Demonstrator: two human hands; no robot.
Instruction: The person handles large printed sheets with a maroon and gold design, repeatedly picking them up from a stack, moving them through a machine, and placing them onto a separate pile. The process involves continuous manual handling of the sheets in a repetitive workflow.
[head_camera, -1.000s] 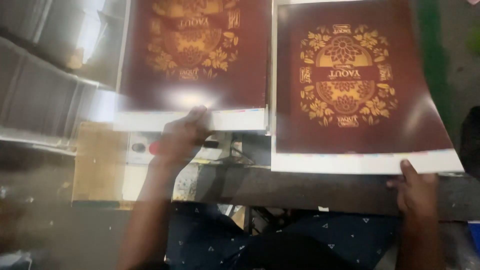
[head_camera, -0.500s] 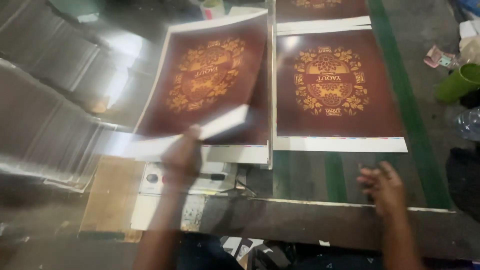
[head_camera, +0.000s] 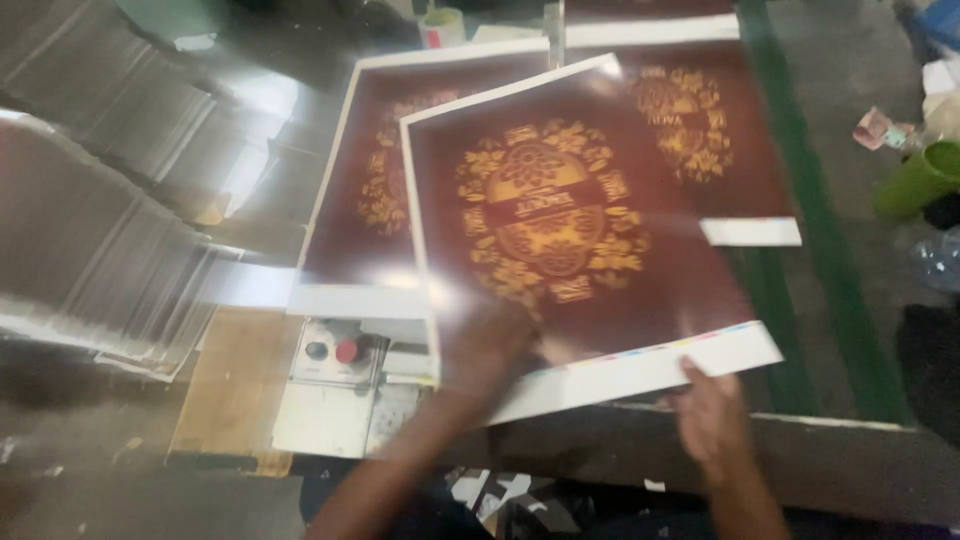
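The left hand grips the near white margin of a maroon printed sheet bearing a gold ornamental emblem, fingers closed over the edge. The right hand clamps the same margin further along, just below the strip of small colour patches. The sheet lies tilted, spreading up and away from both hands. Beyond it, partly covered, lie a second maroon sheet above the left hand and a third maroon sheet above the right hand, both on the desk with its green stripe. Just left of the left hand sits a small control box with a black and a red button. Far right of the right hand lies a green cup.
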